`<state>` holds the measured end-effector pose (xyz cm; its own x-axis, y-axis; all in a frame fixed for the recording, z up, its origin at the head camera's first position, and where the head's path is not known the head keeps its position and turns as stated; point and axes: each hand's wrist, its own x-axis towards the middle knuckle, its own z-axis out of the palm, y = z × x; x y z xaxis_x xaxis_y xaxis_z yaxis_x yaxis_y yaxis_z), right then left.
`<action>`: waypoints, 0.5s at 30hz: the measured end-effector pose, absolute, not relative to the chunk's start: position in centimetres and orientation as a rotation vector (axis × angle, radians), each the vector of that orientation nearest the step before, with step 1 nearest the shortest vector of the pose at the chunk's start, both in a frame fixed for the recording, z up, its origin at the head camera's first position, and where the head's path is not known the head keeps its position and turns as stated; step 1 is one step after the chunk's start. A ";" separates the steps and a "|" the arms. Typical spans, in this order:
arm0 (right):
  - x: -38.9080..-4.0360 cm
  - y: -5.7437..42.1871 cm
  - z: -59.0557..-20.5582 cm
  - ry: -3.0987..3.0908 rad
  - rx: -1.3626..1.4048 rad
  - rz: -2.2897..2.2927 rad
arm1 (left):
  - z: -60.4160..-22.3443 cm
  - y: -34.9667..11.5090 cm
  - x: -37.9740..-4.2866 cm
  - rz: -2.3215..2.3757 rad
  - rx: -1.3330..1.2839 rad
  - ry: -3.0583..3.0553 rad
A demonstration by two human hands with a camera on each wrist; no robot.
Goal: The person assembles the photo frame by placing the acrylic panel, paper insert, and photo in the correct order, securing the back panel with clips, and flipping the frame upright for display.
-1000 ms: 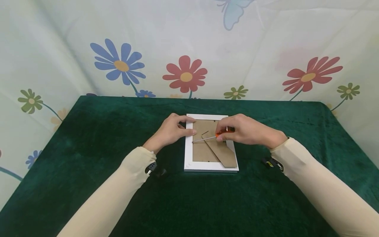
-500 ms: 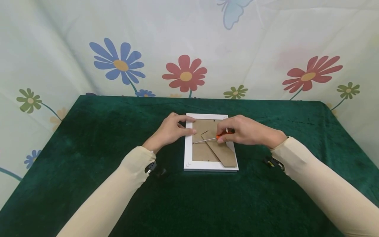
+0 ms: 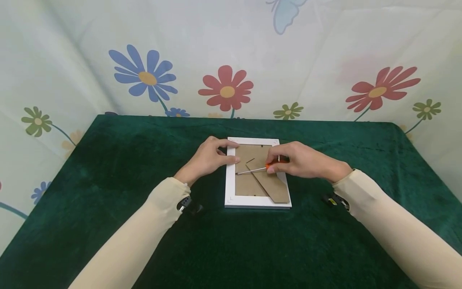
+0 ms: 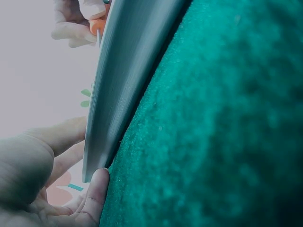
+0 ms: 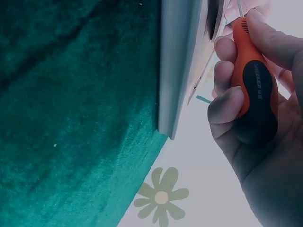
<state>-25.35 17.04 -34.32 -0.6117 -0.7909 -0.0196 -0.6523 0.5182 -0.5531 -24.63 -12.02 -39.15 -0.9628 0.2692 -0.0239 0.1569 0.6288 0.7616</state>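
Note:
A white picture frame [image 3: 229,188] lies face down, its brown backing board [image 3: 245,186] and slanted easel stand [image 3: 270,184] upward. My left hand [image 3: 210,157] holds the frame's far left part, thumb and index finger reaching over onto the backing; in the left wrist view another fingertip [image 4: 99,184] is against the side near the cloth. My right hand [image 3: 301,159] grips a screwdriver [image 5: 255,80] by its orange and black handle. Its thin metal shaft [image 3: 251,170] crosses over the stand, the tip at the backing's left edge beside a small dark tab.
Dark green velvety cloth [image 3: 252,245] covers the table under the frame. A pale curtain [image 3: 187,40] printed with flowers hangs behind the table's far edge. Small dark tabs show along the backing's other edges. A dark band [image 3: 183,203] sits at the left wrist.
My right hand has shifted slightly to the right with the screwdriver, its tip staying by the backing's left edge. The left hand and frame stay nearly still.

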 end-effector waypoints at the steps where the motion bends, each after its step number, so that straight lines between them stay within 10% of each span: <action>1: -25.3 17.2 -34.4 2.491 -1.212 -0.749 | -39.2 -12.0 -24.7 1.247 0.357 2.710; 15: -25.3 17.4 -34.7 2.485 -1.213 -0.795 | -39.2 -12.0 -24.7 1.236 0.354 2.703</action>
